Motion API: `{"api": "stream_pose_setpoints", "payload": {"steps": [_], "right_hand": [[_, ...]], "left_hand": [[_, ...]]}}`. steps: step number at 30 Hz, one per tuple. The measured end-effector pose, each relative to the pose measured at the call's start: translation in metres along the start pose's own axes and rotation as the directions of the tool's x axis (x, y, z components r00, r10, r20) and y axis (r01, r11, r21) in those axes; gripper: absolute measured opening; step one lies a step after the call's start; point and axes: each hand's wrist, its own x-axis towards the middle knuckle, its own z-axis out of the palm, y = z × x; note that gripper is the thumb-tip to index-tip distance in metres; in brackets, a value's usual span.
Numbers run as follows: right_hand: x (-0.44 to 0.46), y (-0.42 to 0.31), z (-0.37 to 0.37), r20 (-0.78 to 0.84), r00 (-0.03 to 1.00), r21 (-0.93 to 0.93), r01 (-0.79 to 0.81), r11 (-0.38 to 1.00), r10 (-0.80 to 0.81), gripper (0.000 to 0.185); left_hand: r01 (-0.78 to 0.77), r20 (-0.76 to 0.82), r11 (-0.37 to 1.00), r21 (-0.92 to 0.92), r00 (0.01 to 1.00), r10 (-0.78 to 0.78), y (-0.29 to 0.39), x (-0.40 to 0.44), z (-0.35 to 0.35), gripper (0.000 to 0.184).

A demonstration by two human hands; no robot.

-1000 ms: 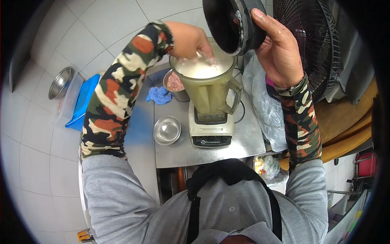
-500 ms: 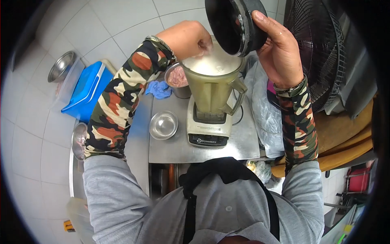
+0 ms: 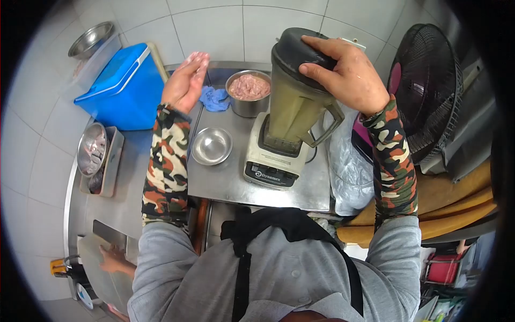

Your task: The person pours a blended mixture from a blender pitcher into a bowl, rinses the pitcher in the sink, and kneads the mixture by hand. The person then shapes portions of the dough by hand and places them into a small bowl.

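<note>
A blender jug (image 3: 295, 110) with pale greenish contents stands on its white base (image 3: 272, 161). Over its mouth sits a black lid (image 3: 303, 53), and my right hand (image 3: 348, 75) rests on top, gripping it from the right side. My left hand (image 3: 186, 83) is raised left of the jug with fingers extended and wet, holding nothing. Between that hand and the jug are a blue cloth (image 3: 215, 99) and a metal pot (image 3: 249, 104) of pinkish raw meat. An empty small metal bowl (image 3: 211, 146) sits left of the base.
A black fan (image 3: 429, 91) and a plastic bag (image 3: 348, 166) are at the right. On the left are a blue cooler (image 3: 126, 96), a metal bowl (image 3: 92, 150) on a tray and, lower, another person's hand (image 3: 115, 261) at a board (image 3: 96, 273).
My right hand has brought the lid down onto the jug. My left hand has come away from the jug's mouth to the left and opened. Another person's hand has appeared at lower left.
</note>
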Motion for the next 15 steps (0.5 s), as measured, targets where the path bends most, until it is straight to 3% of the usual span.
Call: {"api": "stream_pose_setpoints", "payload": {"steps": [3, 5, 7, 9, 11, 13, 15], "right_hand": [[0.004, -0.007, -0.003, 0.152, 0.984, -0.006, -0.091, 0.996, 0.09, 0.044], [-0.001, 0.008, 0.007, -0.022, 0.998, -0.028, 0.057, 0.998, -0.058, 0.042], [-0.004, 0.009, 0.012, 0.012, 0.999, 0.029, 0.04, 0.999, -0.041, 0.043], [-0.008, 0.009, 0.017, -0.06, 0.992, -0.121, 0.102, 0.987, -0.11, 0.043], [-0.01, 0.007, 0.014, -0.039, 0.991, -0.133, 0.122, 0.984, -0.128, 0.043], [-0.009, 0.011, 0.015, -0.061, 0.992, -0.143, 0.1, 0.985, -0.109, 0.042], [-0.01, 0.004, 0.007, 0.057, 0.998, 0.012, -0.012, 1.0, 0.011, 0.043]], "left_hand": [[-0.034, -0.124, 0.998, -0.048, 0.992, 0.028, 0.007, -0.028, -0.045, 0.047], [-0.057, -0.211, 0.998, -0.041, 0.976, 0.048, 0.01, -0.046, -0.07, 0.047], [-0.099, -0.317, 0.993, -0.068, 0.946, 0.073, 0.015, -0.067, -0.092, 0.046], [-0.136, -0.387, 0.986, -0.095, 0.918, 0.09, 0.021, -0.084, -0.109, 0.046], [-0.197, -0.46, 0.978, -0.062, 0.876, 0.147, 0.025, -0.099, -0.124, 0.038], [-0.205, -0.437, 0.971, -0.12, 0.889, 0.133, 0.024, -0.113, -0.146, 0.035], [-0.21, -0.421, 0.967, -0.143, 0.897, 0.132, 0.03, -0.139, -0.161, 0.028]]}}
